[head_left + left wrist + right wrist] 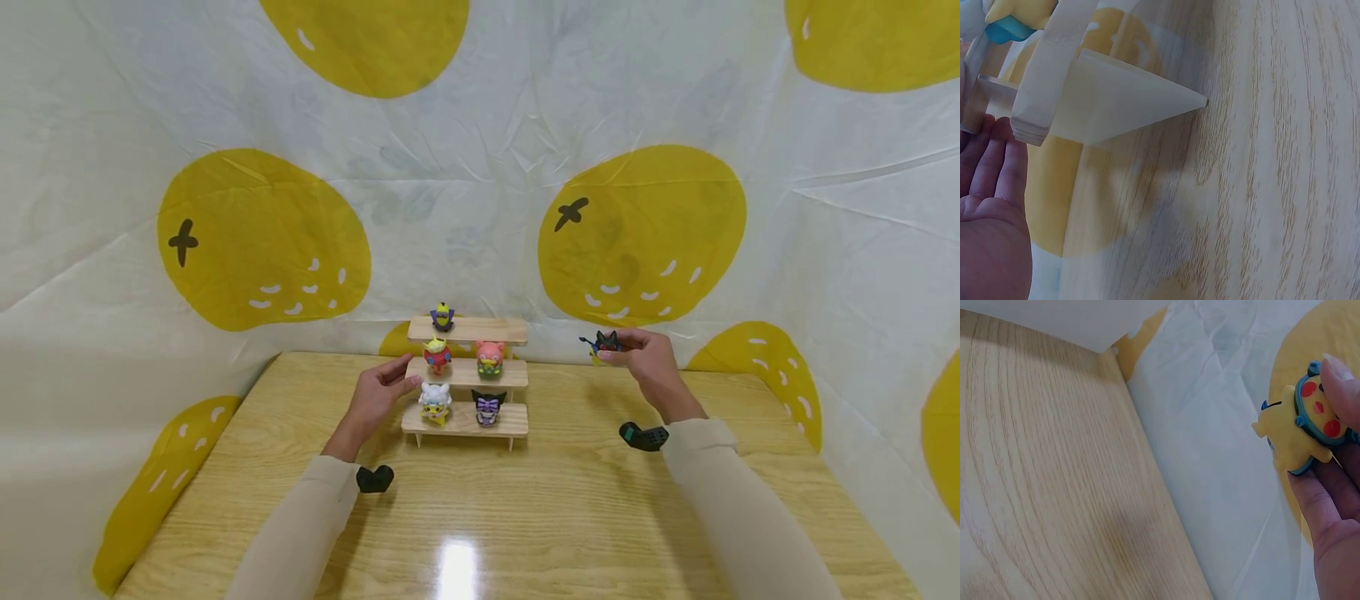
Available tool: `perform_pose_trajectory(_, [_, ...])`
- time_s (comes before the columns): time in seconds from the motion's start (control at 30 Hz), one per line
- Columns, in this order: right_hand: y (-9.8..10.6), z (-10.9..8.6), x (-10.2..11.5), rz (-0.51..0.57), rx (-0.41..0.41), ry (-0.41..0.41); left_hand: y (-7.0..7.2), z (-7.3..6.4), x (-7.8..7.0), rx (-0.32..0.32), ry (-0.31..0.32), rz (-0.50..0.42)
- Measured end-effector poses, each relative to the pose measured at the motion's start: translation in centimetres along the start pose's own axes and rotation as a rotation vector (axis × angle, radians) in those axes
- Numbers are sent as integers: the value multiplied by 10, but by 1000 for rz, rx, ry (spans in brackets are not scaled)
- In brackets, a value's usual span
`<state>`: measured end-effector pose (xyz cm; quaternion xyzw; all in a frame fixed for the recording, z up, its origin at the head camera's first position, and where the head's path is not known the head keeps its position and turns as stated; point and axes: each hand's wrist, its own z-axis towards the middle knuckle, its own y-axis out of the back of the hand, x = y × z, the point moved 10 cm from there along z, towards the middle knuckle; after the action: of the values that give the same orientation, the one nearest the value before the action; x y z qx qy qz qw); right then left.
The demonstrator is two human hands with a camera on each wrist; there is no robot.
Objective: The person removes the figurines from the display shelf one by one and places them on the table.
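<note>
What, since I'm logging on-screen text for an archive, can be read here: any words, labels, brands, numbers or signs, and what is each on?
None that I can read.
Held figure, pink figure, display stand, tabletop: no lettering visible.
Patterned sheet: dark cross-like marks, seemingly decoration, not writing.
Right wrist device, left wrist device: any markings too small to read.

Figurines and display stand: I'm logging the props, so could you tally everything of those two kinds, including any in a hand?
Figurines: 6 (5 on the stand, plus the held figurine in the right hand)
Display stand: 1
Total: 7
</note>
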<state>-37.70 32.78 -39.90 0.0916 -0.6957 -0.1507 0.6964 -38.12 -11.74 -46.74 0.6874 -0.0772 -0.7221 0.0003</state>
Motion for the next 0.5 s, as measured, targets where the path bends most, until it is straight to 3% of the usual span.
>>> perform_pose_trajectory(0.5, [0,-1,-8,-2,-11,15,-2,-2,-1,16,-9,-2])
